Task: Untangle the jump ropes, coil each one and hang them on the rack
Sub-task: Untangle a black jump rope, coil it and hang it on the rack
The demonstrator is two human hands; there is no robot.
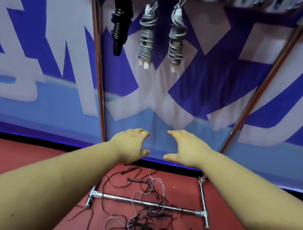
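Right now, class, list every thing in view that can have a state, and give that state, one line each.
Black coiled jump rope: hung on rack.
Two grey coiled jump ropes: hung on rack.
Thin black and pale ropes on red floor: tangled, lying across chrome base bar.
Left hand: open, holds nothing.
Right hand: open, holds nothing.

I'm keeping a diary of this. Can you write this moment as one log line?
left hand: open, empty | right hand: open, empty | coiled ropes: three hung on rack | tangled ropes: on floor
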